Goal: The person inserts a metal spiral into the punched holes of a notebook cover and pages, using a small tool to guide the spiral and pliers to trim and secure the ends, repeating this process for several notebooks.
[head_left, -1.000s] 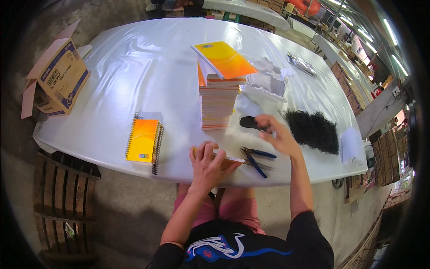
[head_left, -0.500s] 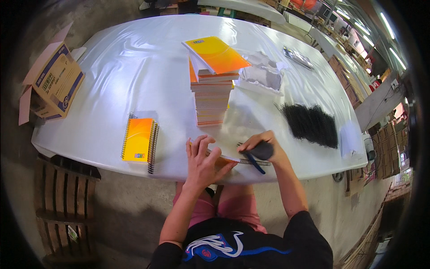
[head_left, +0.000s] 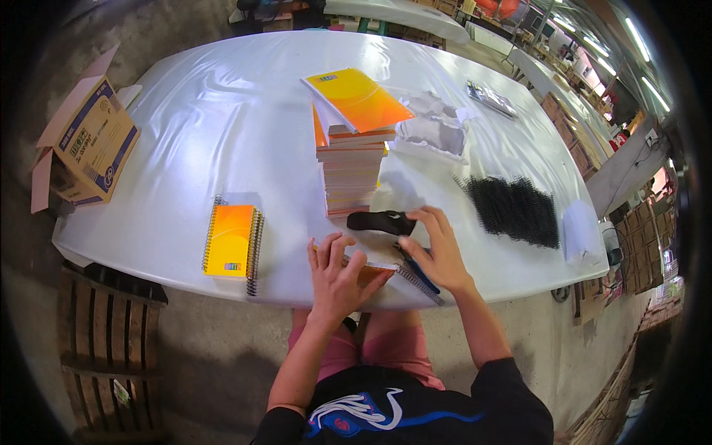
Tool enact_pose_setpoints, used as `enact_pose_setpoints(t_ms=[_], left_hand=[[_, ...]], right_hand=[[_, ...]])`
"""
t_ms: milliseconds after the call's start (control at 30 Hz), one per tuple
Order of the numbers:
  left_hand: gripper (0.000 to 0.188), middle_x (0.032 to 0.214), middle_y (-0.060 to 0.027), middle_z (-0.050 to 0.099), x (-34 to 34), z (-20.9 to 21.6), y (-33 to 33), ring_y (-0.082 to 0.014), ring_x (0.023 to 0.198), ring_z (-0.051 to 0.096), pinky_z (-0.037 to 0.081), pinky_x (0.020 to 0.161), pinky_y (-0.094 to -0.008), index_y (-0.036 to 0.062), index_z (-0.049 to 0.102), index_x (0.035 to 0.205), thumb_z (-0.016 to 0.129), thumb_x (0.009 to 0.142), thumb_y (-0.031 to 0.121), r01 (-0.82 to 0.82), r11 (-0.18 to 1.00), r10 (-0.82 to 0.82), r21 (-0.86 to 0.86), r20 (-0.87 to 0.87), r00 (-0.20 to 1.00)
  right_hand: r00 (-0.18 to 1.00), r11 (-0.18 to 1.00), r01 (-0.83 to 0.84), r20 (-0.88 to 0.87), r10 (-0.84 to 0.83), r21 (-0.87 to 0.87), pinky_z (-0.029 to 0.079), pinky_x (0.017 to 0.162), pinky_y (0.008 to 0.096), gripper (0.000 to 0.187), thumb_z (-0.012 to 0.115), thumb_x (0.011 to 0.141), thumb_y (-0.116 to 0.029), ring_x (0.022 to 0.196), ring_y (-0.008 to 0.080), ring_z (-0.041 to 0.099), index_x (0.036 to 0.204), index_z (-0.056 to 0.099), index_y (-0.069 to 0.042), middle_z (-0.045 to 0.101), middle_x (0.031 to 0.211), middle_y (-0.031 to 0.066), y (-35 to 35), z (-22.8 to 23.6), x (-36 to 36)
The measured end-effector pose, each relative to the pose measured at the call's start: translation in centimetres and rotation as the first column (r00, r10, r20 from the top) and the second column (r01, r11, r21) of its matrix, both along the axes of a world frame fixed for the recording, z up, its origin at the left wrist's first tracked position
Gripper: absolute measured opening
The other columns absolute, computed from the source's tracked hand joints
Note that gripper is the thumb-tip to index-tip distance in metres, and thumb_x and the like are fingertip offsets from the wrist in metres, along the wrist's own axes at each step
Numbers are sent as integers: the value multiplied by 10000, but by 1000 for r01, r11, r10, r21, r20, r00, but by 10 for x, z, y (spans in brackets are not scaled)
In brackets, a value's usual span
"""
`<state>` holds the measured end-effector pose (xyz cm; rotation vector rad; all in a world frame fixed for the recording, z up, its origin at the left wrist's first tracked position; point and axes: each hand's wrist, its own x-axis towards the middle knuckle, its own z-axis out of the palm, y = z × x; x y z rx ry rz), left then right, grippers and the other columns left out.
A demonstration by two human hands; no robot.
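Observation:
At the table's near edge, my left hand [head_left: 335, 278] is closed on a notebook [head_left: 377, 274], its orange cover partly hidden by my fingers. A dark spiral coil [head_left: 420, 286] runs off the notebook's right end. Beside the coil lie blue-handled pliers [head_left: 421, 274], partly under my right hand [head_left: 443, 256]. My right hand is open, thumb and fingers spread. Its fingertips are at the right end of an elongated black tool [head_left: 381, 222], whose exact kind I cannot tell. Just behind the tool rises a tall stack of notebooks [head_left: 348, 167] with yellow-orange covers.
Coil-bound yellow-orange notebooks [head_left: 231, 241] lie to the left. A heap of black spiral coils [head_left: 513, 210] spreads on the right, near a white roll [head_left: 582, 231]. Behind the stack sits a white tray [head_left: 434, 133]. An open cardboard box [head_left: 96, 144] stands at far left.
The black tool has moved left and away from me, and my right hand has opened from its grip. The coil's free end now slants nearer to me. My left hand stays on the notebook.

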<state>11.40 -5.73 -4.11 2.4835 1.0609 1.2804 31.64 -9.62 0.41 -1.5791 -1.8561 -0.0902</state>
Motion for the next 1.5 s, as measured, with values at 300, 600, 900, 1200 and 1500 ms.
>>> enact_pose_setpoints(t_ms=[300, 600, 900, 1200, 1500], left_hand=[[433, 1077, -88, 498, 0, 1, -1, -302, 1134, 448, 242, 1010, -577, 91, 562, 800, 772, 680, 449, 10, 1000, -10, -7, -5, 1000], [442, 1100, -105, 497, -17, 6, 0, -329, 1125, 446, 320, 988, -513, 76, 555, 729, 840, 560, 369, 151, 988, -151, -10, 48, 987], [489, 1103, -125, 466, -17, 12, 1, -338, 1089, 446, 358, 916, -476, 60, 543, 768, 827, 599, 421, 87, 996, -87, -1, 57, 995], [478, 1119, -127, 456, -16, 11, -2, -338, 1117, 431, 338, 950, -499, 50, 536, 757, 821, 608, 404, 79, 997, -78, -25, 60, 995], [465, 1175, -134, 456, -17, 12, 1, -349, 1163, 414, 328, 974, -522, 56, 551, 764, 828, 590, 386, 125, 990, -124, -67, 28, 992]], right_hand=[[974, 916, -196, -180, 140, -350, 495, 627, 303, 262, 614, 883, -166, 716, 241, 622, 1123, 614, -61, 625, 801, 107, -41, -6, -17], [925, 904, -187, 240, 293, -385, 447, 838, 445, 484, 598, 841, -251, 1060, 285, 558, 1309, 499, -178, 549, 1173, 148, 38, 18, -1], [976, 950, -202, 32, 215, -239, 418, 919, 450, 599, 657, 693, -56, 1124, 336, 495, 1265, 520, -171, 477, 1215, 182, 55, -32, 2], [524, 846, -517, -830, 191, -132, 465, 809, 293, 350, 712, 666, 20, 879, 181, 605, 1000, 612, -12, 632, 954, 85, 6, 9, 1], [542, 746, -665, -707, 454, -31, 478, 676, 295, 163, 657, 654, -12, 705, 197, 611, 803, 721, -29, 651, 752, 107, 2, -8, 1]])
